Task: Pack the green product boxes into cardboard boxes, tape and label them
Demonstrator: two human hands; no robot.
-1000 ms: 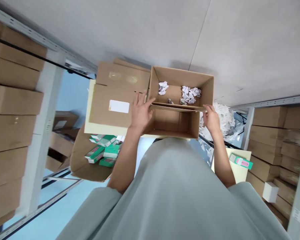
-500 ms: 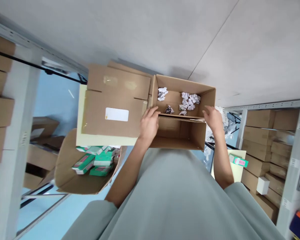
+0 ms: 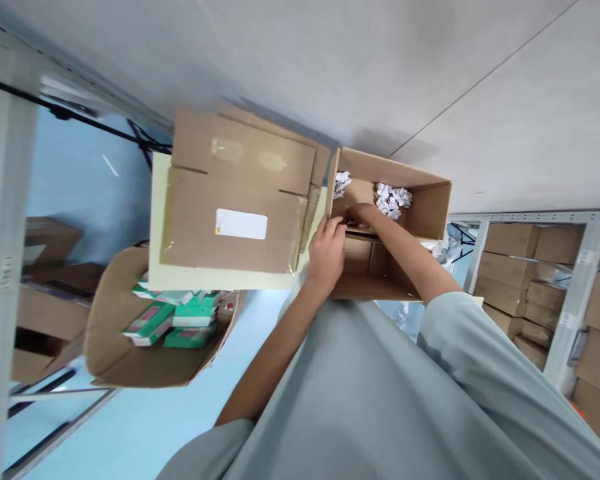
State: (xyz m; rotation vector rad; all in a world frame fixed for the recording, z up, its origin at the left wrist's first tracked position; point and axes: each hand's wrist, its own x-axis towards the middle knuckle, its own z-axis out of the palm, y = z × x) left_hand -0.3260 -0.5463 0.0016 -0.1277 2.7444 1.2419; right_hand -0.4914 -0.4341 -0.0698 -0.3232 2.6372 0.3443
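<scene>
An open cardboard box [image 3: 433, 205] stands in front of me with crumpled white paper [image 3: 393, 200] inside. A second open box [image 3: 365, 287] is on the near side, against my body. My left hand [image 3: 327, 248] grips the left end of the far box's near wall. My right hand [image 3: 363, 215] reaches inside the far box, at a small dark crumpled piece near its left front corner; its fingers are mostly hidden. To the left, a flattened-looking carton [image 3: 250, 253] with a white label [image 3: 241, 224] lies on a pale yellow board [image 3: 157, 233].
Lower left, a large open carton [image 3: 105, 333] holds several green and white small boxes [image 3: 187, 337]. Shelves with stacked cartons [image 3: 505, 263] stand on the right. A pale wall [image 3: 330, 67] rises beyond the boxes. Clear plastic [image 3: 447, 250] shows behind my right arm.
My right hand has left the far box's right edge and reached inside toward the left. My left hand stays at the box edge. The view has shifted, moving the boxes slightly right.
</scene>
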